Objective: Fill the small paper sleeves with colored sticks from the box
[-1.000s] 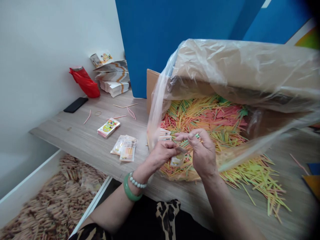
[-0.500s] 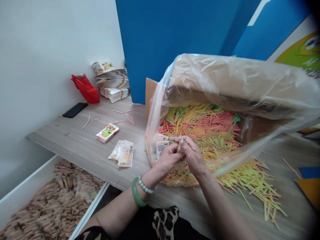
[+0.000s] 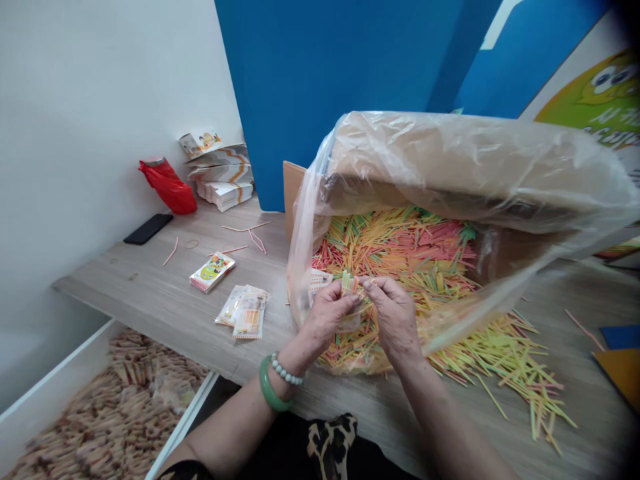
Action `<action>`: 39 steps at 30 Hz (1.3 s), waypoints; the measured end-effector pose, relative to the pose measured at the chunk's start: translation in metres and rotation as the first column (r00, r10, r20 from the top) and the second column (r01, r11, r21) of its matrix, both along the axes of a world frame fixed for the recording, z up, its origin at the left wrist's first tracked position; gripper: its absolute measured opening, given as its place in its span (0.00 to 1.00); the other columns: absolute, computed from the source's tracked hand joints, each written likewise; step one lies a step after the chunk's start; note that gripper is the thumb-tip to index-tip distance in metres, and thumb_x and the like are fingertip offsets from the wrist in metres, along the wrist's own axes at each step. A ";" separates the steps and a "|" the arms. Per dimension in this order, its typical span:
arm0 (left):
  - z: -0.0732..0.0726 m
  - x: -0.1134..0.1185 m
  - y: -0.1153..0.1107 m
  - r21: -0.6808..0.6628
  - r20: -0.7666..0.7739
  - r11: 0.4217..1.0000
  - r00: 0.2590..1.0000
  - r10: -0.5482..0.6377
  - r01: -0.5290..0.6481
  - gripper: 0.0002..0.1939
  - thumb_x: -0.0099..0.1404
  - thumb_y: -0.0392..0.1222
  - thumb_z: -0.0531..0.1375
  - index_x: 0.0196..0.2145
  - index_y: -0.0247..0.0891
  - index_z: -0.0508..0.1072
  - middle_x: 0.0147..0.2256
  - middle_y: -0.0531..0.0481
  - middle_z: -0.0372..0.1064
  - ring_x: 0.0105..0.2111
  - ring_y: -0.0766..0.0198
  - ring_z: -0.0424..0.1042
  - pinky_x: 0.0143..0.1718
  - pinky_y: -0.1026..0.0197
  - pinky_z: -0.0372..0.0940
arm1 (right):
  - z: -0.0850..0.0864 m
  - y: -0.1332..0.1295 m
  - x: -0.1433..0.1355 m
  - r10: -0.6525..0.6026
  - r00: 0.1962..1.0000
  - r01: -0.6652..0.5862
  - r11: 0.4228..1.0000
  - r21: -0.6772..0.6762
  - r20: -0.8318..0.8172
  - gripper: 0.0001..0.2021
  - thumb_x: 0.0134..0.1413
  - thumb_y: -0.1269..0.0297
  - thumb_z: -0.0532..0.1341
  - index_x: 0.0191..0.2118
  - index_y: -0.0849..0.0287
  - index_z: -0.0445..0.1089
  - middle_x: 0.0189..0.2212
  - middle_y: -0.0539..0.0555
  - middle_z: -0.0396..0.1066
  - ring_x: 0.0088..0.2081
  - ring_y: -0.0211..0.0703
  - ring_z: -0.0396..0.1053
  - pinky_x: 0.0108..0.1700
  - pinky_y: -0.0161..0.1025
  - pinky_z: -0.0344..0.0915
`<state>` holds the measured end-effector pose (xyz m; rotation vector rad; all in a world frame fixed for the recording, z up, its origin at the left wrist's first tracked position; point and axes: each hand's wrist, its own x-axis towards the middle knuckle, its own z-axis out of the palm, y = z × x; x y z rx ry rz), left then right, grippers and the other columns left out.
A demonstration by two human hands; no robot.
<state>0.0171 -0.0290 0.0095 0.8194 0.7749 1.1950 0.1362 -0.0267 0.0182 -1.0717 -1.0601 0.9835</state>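
My left hand (image 3: 333, 313), with a jade bangle and a bead bracelet at its wrist, pinches a small bundle of thin coloured sticks (image 3: 349, 283) in green, yellow and orange. My right hand (image 3: 395, 317) is closed beside it, thumb against forefinger, at the bundle's right side; what lies between those fingertips is too small to make out. Both hands are over a cardboard box (image 3: 294, 193) lined with a clear plastic bag (image 3: 480, 143). Loose coloured sticks (image 3: 400, 250) fill the box. Printed packets (image 3: 320, 280) lie at its left edge, partly behind my left hand.
Left on the table are clear sachets (image 3: 249, 313), a small printed pack (image 3: 213, 270), a phone (image 3: 149, 229), a red bag (image 3: 170, 187) and stacked cartons (image 3: 225, 195). Spilled sticks (image 3: 505, 360) lie at right. Below left, a white drawer (image 3: 65, 360) holds many small bundles.
My hands have drawn slightly apart, and the bundle of sticks now shows between them. The view has shifted a little.
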 end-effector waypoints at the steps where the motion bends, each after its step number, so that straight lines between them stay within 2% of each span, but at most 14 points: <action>1: -0.002 -0.001 0.001 -0.003 -0.032 1.000 0.999 0.001 -0.001 0.22 0.46 0.52 0.75 0.30 0.35 0.74 0.25 0.57 0.64 0.26 0.70 0.60 0.31 0.64 0.56 | 0.003 0.000 0.003 -0.040 0.999 0.040 0.999 0.027 0.004 0.09 0.53 0.57 0.67 0.31 0.57 0.77 0.34 0.53 0.79 0.39 0.45 0.74 0.46 0.43 0.67; 4: -0.009 -0.008 0.003 0.003 -0.126 1.000 0.992 0.023 -0.023 0.20 0.49 0.52 0.73 0.28 0.36 0.70 0.24 0.58 0.61 0.25 0.71 0.56 0.29 0.64 0.53 | 0.009 0.002 0.018 -0.175 0.984 0.169 0.978 0.125 0.039 0.09 0.56 0.57 0.65 0.33 0.56 0.77 0.33 0.52 0.79 0.39 0.46 0.74 0.48 0.45 0.67; 6: -0.010 -0.013 0.005 0.022 -0.160 0.999 0.987 0.027 -0.024 0.20 0.50 0.52 0.72 0.28 0.36 0.71 0.25 0.57 0.62 0.26 0.70 0.58 0.30 0.64 0.53 | 0.010 0.003 0.030 -0.190 0.968 0.173 0.978 0.117 0.162 0.09 0.55 0.57 0.65 0.32 0.56 0.76 0.33 0.52 0.79 0.39 0.47 0.73 0.48 0.46 0.67; 9: -0.008 -0.018 0.008 0.054 -0.150 0.999 0.989 0.009 -0.001 0.20 0.51 0.52 0.72 0.32 0.35 0.74 0.28 0.55 0.66 0.28 0.69 0.61 0.31 0.64 0.56 | 0.006 0.002 0.038 -0.061 0.903 0.068 0.998 -0.002 0.425 0.10 0.48 0.59 0.67 0.37 0.55 0.78 0.36 0.53 0.79 0.39 0.49 0.72 0.46 0.47 0.67; 11: -0.004 -0.019 0.009 0.103 -0.118 0.994 0.993 -0.009 0.021 0.19 0.52 0.52 0.72 0.34 0.35 0.76 0.30 0.54 0.68 0.30 0.68 0.64 0.34 0.64 0.58 | 0.004 0.000 0.035 0.066 0.868 -0.048 0.998 -0.049 0.492 0.12 0.46 0.59 0.67 0.39 0.54 0.79 0.36 0.53 0.78 0.36 0.47 0.70 0.42 0.44 0.66; 13: 0.001 -0.020 0.009 0.170 -0.113 0.985 0.994 -0.014 0.033 0.18 0.53 0.50 0.72 0.34 0.35 0.77 0.31 0.53 0.70 0.33 0.66 0.66 0.37 0.63 0.60 | 0.003 -0.002 0.027 0.181 0.866 -0.174 0.983 -0.058 0.467 0.08 0.49 0.57 0.66 0.32 0.55 0.78 0.30 0.51 0.74 0.32 0.43 0.67 0.38 0.41 0.64; 15: 0.006 -0.021 0.008 0.214 -0.135 0.976 0.991 -0.007 0.036 0.15 0.55 0.48 0.71 0.34 0.35 0.79 0.32 0.51 0.72 0.35 0.65 0.67 0.40 0.62 0.62 | 0.003 -0.003 0.020 0.248 0.885 -0.243 0.968 -0.065 0.393 0.10 0.51 0.56 0.66 0.25 0.55 0.74 0.25 0.49 0.70 0.30 0.42 0.65 0.35 0.39 0.62; 20: 0.013 -0.030 0.005 0.172 -0.133 0.980 0.988 -0.074 0.096 0.19 0.46 0.46 0.76 0.34 0.36 0.80 0.33 0.50 0.74 0.35 0.62 0.70 0.41 0.60 0.66 | 0.003 -0.003 0.017 0.176 0.940 -0.183 0.983 -0.004 0.291 0.07 0.49 0.59 0.67 0.26 0.55 0.75 0.27 0.48 0.72 0.32 0.42 0.67 0.37 0.39 0.63; 24: 0.008 -0.034 0.005 0.132 -0.089 0.984 0.991 -0.105 0.116 0.21 0.43 0.46 0.77 0.34 0.36 0.81 0.33 0.49 0.76 0.35 0.62 0.71 0.41 0.59 0.68 | 0.002 -0.002 0.020 0.214 0.933 -0.209 0.977 -0.048 0.290 0.08 0.48 0.58 0.68 0.25 0.55 0.75 0.25 0.48 0.71 0.30 0.41 0.65 0.35 0.38 0.62; 28: 0.007 -0.030 0.002 0.169 -0.096 0.981 0.992 -0.077 0.092 0.17 0.52 0.49 0.74 0.36 0.36 0.82 0.35 0.47 0.76 0.36 0.62 0.71 0.42 0.59 0.67 | -0.002 -0.004 0.020 0.245 0.931 -0.236 0.969 -0.066 0.269 0.08 0.47 0.57 0.69 0.25 0.55 0.77 0.25 0.48 0.72 0.30 0.42 0.66 0.36 0.39 0.62; 31: 0.014 -0.029 -0.006 0.247 -0.169 0.969 0.985 0.031 0.012 0.15 0.58 0.51 0.69 0.31 0.34 0.81 0.34 0.46 0.76 0.36 0.61 0.70 0.42 0.58 0.65 | -0.005 -0.009 0.015 0.293 0.933 -0.281 0.956 -0.084 0.208 0.07 0.47 0.57 0.70 0.28 0.54 0.79 0.28 0.49 0.75 0.33 0.43 0.68 0.39 0.41 0.64; 36: 0.025 -0.055 -0.023 0.241 -0.372 0.962 0.903 0.214 -0.129 0.14 0.63 0.48 0.64 0.25 0.36 0.72 0.26 0.54 0.65 0.29 0.66 0.63 0.34 0.62 0.61 | -0.003 -0.019 0.006 0.418 0.869 -0.391 0.908 -0.150 0.263 0.10 0.50 0.53 0.69 0.27 0.53 0.77 0.26 0.50 0.73 0.30 0.44 0.68 0.34 0.41 0.64; 38: 0.020 -0.078 -0.031 0.236 -0.524 0.953 0.801 0.288 -0.188 0.14 0.64 0.46 0.62 0.24 0.38 0.69 0.24 0.55 0.62 0.29 0.66 0.61 0.33 0.62 0.60 | -0.003 -0.023 0.010 0.408 0.839 -0.381 0.913 -0.147 0.360 0.09 0.51 0.53 0.68 0.33 0.52 0.78 0.29 0.51 0.75 0.32 0.46 0.70 0.35 0.42 0.65; 39: 0.014 -0.091 -0.034 0.260 -0.610 0.934 0.708 0.355 -0.244 0.15 0.64 0.44 0.61 0.22 0.38 0.67 0.24 0.55 0.60 0.29 0.65 0.62 0.34 0.62 0.60 | -0.004 -0.025 0.015 0.373 0.828 -0.348 0.927 -0.136 0.418 0.09 0.52 0.54 0.67 0.34 0.52 0.79 0.30 0.51 0.76 0.33 0.46 0.71 0.36 0.43 0.65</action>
